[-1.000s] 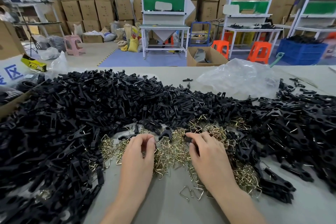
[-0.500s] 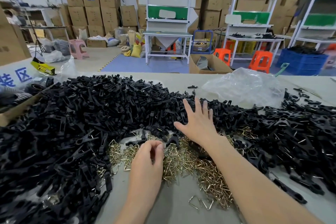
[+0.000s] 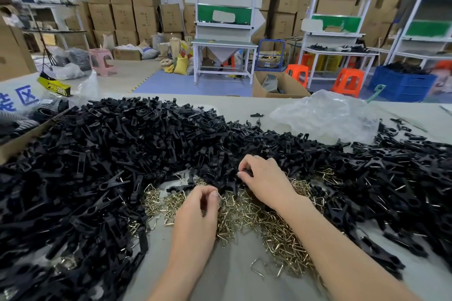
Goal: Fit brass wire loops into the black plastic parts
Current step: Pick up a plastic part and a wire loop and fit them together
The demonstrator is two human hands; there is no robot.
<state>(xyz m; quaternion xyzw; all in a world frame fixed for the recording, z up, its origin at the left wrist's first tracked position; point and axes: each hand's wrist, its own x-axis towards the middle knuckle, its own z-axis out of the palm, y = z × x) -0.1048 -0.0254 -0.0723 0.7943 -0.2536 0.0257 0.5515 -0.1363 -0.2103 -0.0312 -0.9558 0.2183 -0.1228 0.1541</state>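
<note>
The left hand (image 3: 197,208), at lower centre of the frame, has thumb and forefinger curled together, apparently pinching one brass wire loop (image 3: 226,200) at its right edge. The right hand (image 3: 265,179), up and to the right and apart from the left, curls its fingertips round a black plastic part (image 3: 245,174) at the near edge of the black parts pile (image 3: 117,159). The part lies just up and right of the loop; its long axis is hidden by the fingers. Fitting requires closing that short gap. The brass loop heap (image 3: 281,234) lies under both hands, spreading toward lower right on the table (image 3: 234,276)
</note>
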